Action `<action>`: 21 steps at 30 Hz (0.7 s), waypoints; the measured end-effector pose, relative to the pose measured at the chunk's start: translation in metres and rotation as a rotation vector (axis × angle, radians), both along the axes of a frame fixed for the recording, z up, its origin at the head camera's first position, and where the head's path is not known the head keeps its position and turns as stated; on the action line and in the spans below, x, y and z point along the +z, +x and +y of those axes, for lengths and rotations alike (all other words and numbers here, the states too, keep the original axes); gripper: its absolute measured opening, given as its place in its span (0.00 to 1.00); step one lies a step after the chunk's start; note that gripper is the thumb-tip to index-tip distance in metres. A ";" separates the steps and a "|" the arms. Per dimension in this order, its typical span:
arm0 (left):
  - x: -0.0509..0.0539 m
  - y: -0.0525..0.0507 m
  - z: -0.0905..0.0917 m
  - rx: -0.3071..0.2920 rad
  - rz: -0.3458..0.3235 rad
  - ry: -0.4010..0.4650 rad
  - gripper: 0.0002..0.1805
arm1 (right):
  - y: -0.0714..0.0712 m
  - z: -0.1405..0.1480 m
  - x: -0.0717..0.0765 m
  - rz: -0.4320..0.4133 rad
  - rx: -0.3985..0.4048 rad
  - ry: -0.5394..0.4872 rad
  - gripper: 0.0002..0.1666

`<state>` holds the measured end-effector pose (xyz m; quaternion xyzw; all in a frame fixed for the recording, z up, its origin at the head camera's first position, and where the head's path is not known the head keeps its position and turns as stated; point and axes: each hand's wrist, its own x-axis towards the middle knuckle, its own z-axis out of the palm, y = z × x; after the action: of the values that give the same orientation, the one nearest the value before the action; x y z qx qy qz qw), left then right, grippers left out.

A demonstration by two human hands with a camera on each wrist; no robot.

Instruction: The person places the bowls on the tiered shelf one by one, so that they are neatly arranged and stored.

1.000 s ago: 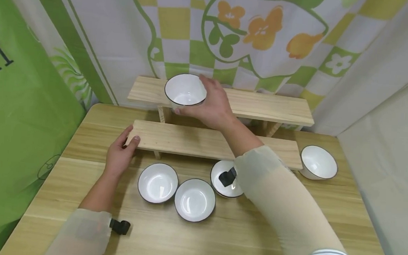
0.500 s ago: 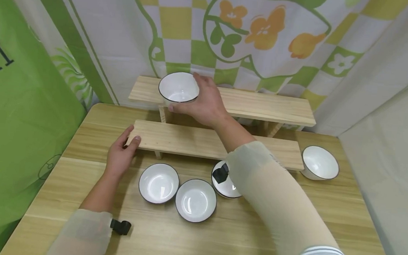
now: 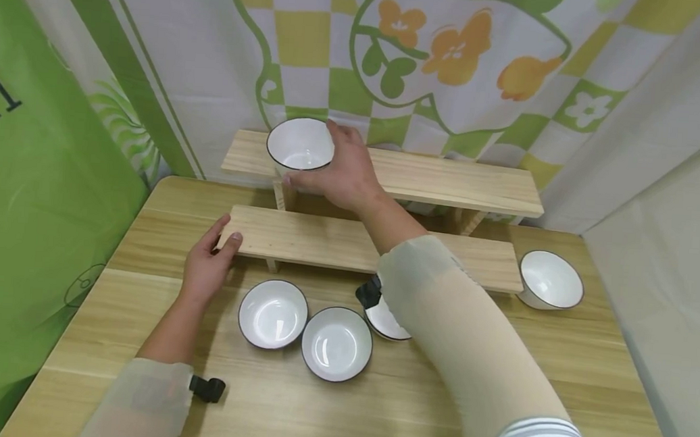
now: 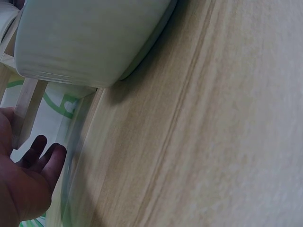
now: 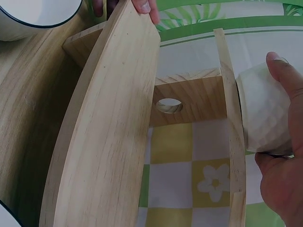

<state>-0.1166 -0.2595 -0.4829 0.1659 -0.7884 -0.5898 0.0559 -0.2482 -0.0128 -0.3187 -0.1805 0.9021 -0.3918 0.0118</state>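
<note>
My right hand [image 3: 350,171] grips a white bowl [image 3: 299,144] with a dark rim at the left part of the upper wooden shelf [image 3: 450,180]. In the right wrist view the bowl [image 5: 262,111] has a faceted outside, and its base is against or very close to the shelf board. With thumb and fingers, my left hand [image 3: 207,263] holds the left end of the lower shelf board [image 3: 318,240]. In the left wrist view a bowl's outer wall [image 4: 90,38] fills the top, and my left hand [image 4: 28,179] shows at the lower left.
Two white bowls, a left one [image 3: 273,315] and a middle one [image 3: 337,344], stand on the wooden table [image 3: 287,417]. A third bowl [image 3: 387,321] is partly hidden by my right sleeve. Another bowl [image 3: 551,280] stands beside the shelf's right end. A patterned curtain [image 3: 301,39] hangs behind.
My right hand has carried the bowl a little to the left along the upper shelf. The left hand keeps its hold on the lower board.
</note>
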 end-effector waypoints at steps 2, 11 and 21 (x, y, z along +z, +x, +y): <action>0.000 0.000 0.000 -0.003 0.000 -0.005 0.34 | 0.000 -0.001 0.001 0.000 -0.002 0.006 0.71; -0.001 0.000 0.000 -0.001 -0.008 -0.001 0.34 | -0.002 -0.007 0.001 -0.008 -0.004 0.022 0.72; -0.001 -0.001 0.000 -0.004 0.003 0.015 0.34 | -0.002 -0.010 -0.002 -0.025 -0.023 0.068 0.79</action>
<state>-0.1175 -0.2594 -0.4839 0.1638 -0.7841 -0.5961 0.0546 -0.2500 -0.0224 -0.3204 -0.1647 0.9167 -0.3632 0.0248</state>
